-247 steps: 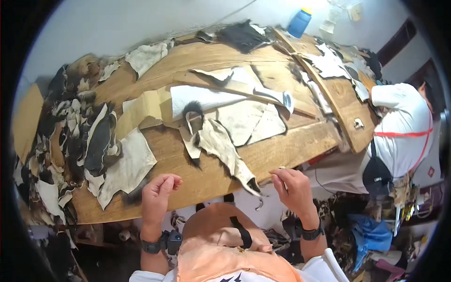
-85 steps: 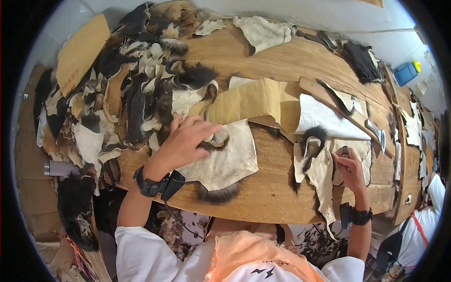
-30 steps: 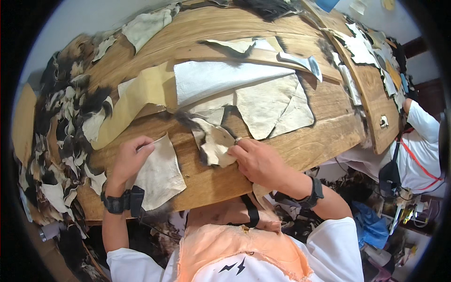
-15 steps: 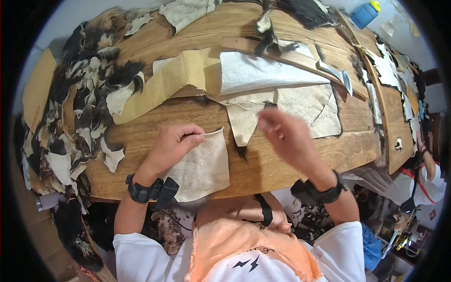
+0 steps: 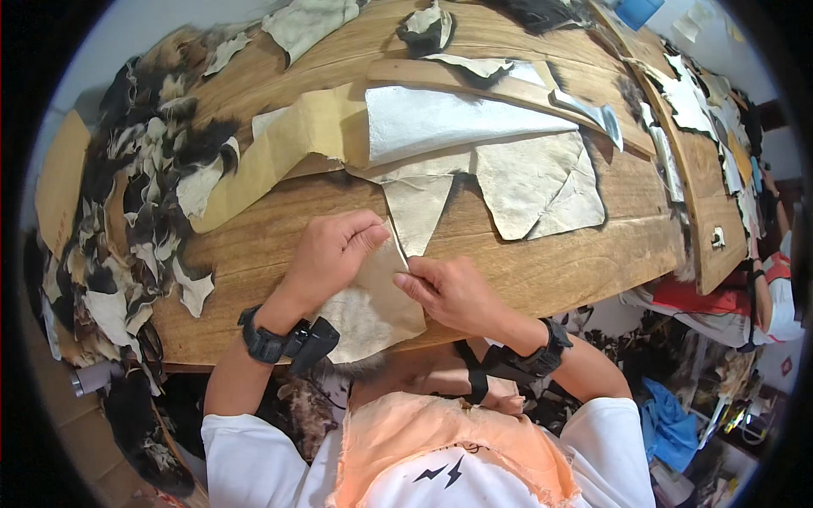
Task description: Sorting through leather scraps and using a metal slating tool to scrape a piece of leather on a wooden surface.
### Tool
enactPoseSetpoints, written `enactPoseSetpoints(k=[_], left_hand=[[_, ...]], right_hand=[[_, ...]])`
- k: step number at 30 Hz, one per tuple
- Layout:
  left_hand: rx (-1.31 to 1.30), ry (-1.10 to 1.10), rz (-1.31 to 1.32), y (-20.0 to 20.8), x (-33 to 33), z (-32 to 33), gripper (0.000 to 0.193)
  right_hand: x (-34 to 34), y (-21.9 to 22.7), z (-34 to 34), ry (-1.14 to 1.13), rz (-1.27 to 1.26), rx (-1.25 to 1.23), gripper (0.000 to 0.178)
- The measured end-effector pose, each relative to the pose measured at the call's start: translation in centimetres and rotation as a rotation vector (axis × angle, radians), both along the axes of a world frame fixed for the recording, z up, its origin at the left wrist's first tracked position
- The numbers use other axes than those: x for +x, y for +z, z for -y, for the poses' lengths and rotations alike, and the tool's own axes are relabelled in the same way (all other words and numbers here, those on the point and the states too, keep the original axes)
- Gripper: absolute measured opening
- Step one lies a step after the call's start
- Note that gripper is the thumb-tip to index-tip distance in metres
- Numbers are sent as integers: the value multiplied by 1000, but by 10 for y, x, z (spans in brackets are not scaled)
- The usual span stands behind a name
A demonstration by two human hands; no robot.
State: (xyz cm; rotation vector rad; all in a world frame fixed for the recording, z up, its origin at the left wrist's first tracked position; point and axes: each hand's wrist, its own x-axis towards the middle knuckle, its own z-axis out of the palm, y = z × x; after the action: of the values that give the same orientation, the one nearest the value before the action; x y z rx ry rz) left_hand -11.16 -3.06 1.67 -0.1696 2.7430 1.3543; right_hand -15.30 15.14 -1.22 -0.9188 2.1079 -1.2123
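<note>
A pale piece of hide (image 5: 373, 309) with dark fur at its lower edge lies at the table's near edge, partly overhanging. My left hand (image 5: 334, 254) is closed on its upper edge, thumb against the fingers. Lower down, on the right edge of the same piece, my right hand (image 5: 453, 292) pinches it between thumb and fingers. Just beyond my hands, a pointed tongue of another hide (image 5: 417, 207) reaches toward me. To its right is a broad cream hide piece (image 5: 542, 186) with a dark fringe.
A white sheet (image 5: 449, 123) and a folded tan strip (image 5: 279, 161) lie across the wooden table (image 5: 254, 245). Behind them are a wooden slat (image 5: 457, 80), a metal tool with a flared end (image 5: 589, 114) and a furry scrap (image 5: 428, 30). Fur scraps (image 5: 152, 203) heap up at left. Another person (image 5: 775, 296) is at right.
My right hand has come down and left onto the hide's right edge and closed on it. The dark furry scrap over the slat, blurred before, now rests in pieces on and beyond it.
</note>
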Motion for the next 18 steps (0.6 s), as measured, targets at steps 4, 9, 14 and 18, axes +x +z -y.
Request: enactPoseSetpoints(k=[4, 9, 14, 18], left_hand=[[249, 86, -23, -26, 5, 6, 17], [197, 140, -42, -29, 5, 4, 18], [294, 252, -127, -47, 5, 14, 20], [213, 239, -88, -41, 7, 16, 19]], right_hand=[[-2, -7, -2, 6, 50, -61, 25], [-1, -7, -6, -16, 8, -48, 26], [2, -13, -15, 99, -139, -34, 28], [0, -10, -20, 91, -2, -58, 27]])
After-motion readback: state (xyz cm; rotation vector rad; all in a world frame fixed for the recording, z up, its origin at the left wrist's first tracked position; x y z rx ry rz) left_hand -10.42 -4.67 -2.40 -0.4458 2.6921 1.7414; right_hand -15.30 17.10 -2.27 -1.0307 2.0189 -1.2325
